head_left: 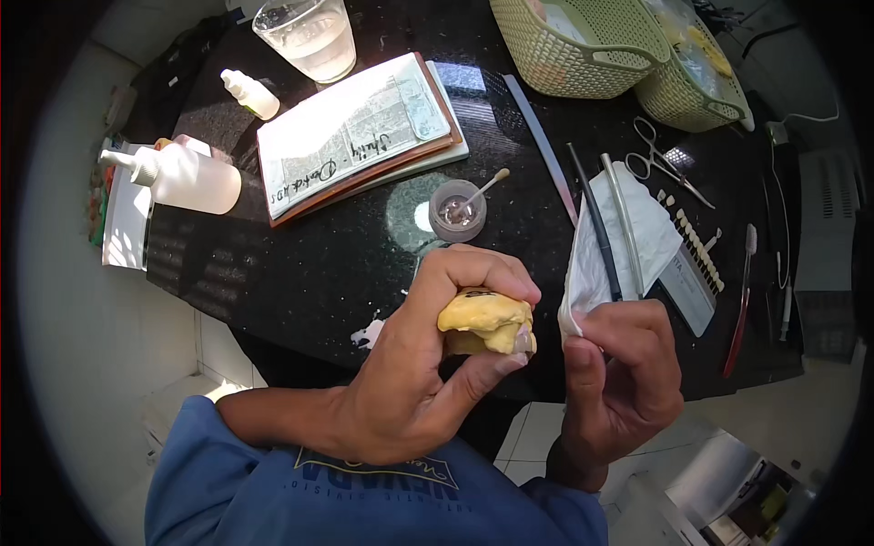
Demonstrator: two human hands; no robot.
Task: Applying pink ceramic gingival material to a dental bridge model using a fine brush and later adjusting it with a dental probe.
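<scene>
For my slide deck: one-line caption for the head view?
Left hand grips a yellow plaster dental cast; right hand holds crumpled white tissue over a black stone countertop.

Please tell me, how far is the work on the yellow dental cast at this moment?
Looks done: material sits in the small clear cup with its stirring stick. In hand: the left hand grips the yellow cast; the right hand holds white tissue and two thin tools. Apparently left: the row of loose artificial teeth lies unused on the black table.
</scene>
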